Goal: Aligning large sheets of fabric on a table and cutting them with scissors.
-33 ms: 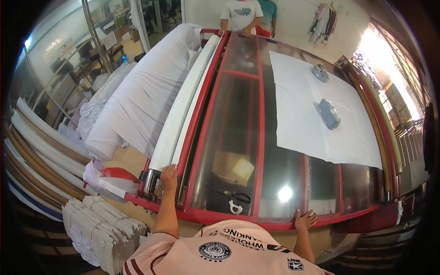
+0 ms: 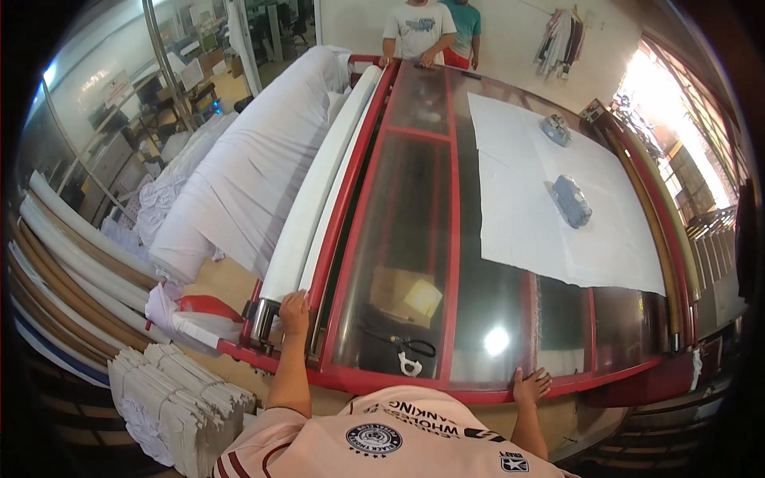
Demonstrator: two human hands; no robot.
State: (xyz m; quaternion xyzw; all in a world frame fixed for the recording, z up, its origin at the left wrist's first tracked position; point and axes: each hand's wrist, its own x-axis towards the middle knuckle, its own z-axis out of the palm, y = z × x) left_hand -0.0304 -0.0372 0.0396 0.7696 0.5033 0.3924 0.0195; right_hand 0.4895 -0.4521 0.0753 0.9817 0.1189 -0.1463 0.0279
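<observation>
My left hand [image 2: 295, 315] is at the near end of a long white roll [image 2: 323, 191], fingers closed on the edge of the white sheet [image 2: 325, 239] that comes off it. Bare metal of the roller [image 2: 264, 319] shows beside that hand. The roll lies along the left side of a large glass-topped table with a red frame [image 2: 454, 287]. My right hand [image 2: 530, 386] rests flat and holds nothing, its fingers spread over the table's near red edge. To the right, a big white sheet [image 2: 518, 207] covers part of the glass, with two grey wrapped bundles [image 2: 572, 201] [image 2: 555, 130] on it.
A person in a white shirt [image 2: 420, 32] touches the table's far end; another person [image 2: 464, 32] stands behind. Left are a thick cloth-covered roll [image 2: 247, 159], long tubes [image 2: 88, 239] and tied stacks [image 2: 175, 398]. Under the glass lie a black cable [image 2: 418, 347] and a white object [image 2: 409, 365].
</observation>
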